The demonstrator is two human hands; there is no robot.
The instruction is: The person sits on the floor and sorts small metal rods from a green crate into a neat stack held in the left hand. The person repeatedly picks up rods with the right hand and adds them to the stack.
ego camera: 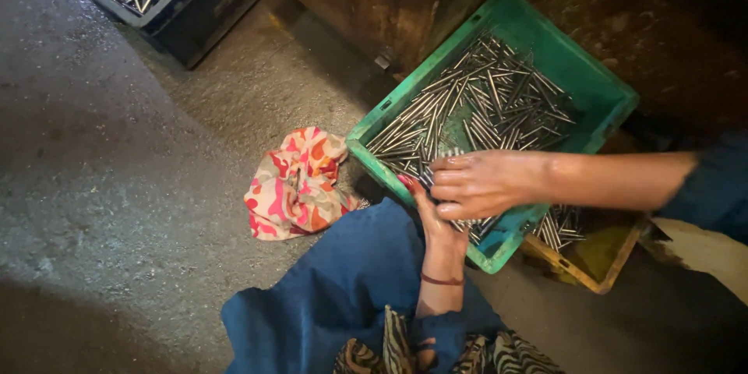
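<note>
At lower centre the left hand point(433, 214) and right hand point(481, 183) closed together on a bundle of metal pins point(450, 157), apparently mid-gathering over the green crate point(600, 89) at centre right, which called for a firm, level lift.

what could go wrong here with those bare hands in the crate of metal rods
1. The right hand and left hand grip a bundle of thin metal rods bare; the rod ends could prick or scrape the fingers.
2. The green crate sits tilted, partly on a wooden tray; it might slide or tip and spill rods.
3. Loose rods could fall onto the blue garment or the floor.
</note>
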